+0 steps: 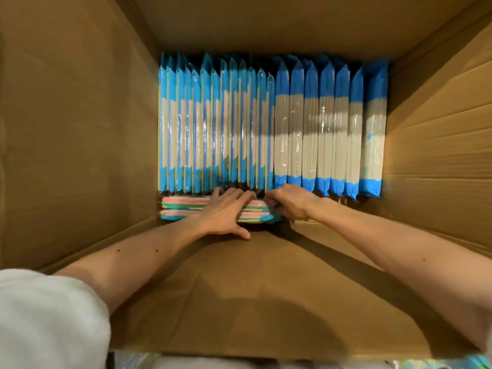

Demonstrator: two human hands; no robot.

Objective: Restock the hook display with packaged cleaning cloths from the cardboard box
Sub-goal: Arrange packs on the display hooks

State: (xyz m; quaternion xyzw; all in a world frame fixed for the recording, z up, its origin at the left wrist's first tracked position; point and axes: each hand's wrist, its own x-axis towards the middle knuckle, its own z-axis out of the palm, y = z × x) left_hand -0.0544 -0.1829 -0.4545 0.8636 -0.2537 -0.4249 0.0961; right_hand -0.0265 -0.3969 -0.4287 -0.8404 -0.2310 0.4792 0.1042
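Cardboard box point(80, 129); left hand point(226, 211), right hand point(290, 203) gripping pastel cloth packs point(183, 206).

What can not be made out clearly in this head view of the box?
- Hook display: it lies outside the head view.
- Print on the upright packs: too small, and there is glare on the wrap.
- Striped packs: their count, since the left hand covers them.
- Grip of the left hand: its fingertips dip behind the packs.
- Grip of the right hand: its knuckles hide the fingertips.
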